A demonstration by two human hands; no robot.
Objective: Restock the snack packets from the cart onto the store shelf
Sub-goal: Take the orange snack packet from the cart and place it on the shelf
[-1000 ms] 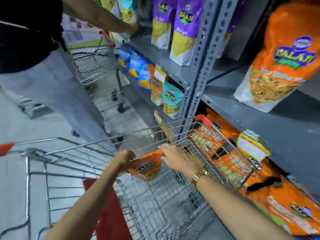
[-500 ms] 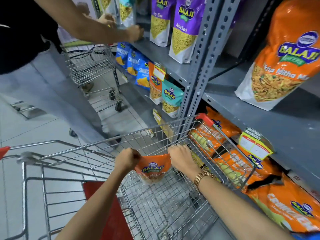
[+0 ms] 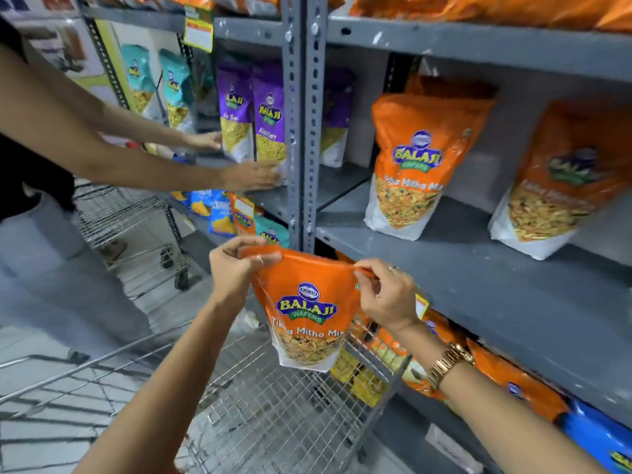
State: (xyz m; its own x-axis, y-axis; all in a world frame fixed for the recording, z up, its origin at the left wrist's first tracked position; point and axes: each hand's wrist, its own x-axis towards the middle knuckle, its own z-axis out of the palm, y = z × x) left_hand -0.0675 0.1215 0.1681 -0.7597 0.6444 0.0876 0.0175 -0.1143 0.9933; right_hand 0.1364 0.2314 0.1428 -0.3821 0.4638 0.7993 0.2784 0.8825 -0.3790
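An orange Balaji snack packet (image 3: pixel 307 309) hangs upright above the wire cart (image 3: pixel 273 415). My left hand (image 3: pixel 236 265) pinches its top left corner and my right hand (image 3: pixel 386 295) pinches its top right corner. The packet is held just in front of the grey shelf (image 3: pixel 478 268), level with its front edge. Two matching orange packets (image 3: pixel 413 165) (image 3: pixel 564 179) stand upright on that shelf, with bare shelf between and in front of them.
Another person's arms and hands (image 3: pixel 253 174) reach across from the left to purple packets (image 3: pixel 270 114) on the neighbouring shelf bay. A second wire cart (image 3: pixel 130 220) stands behind them. A grey upright post (image 3: pixel 302 131) divides the bays. More orange packets (image 3: pixel 513 381) lie on the shelf below.
Both my hands have lifted the orange packet up out of the cart to shelf height. The view has tilted upward. The other person's hands moved to the purple packets.
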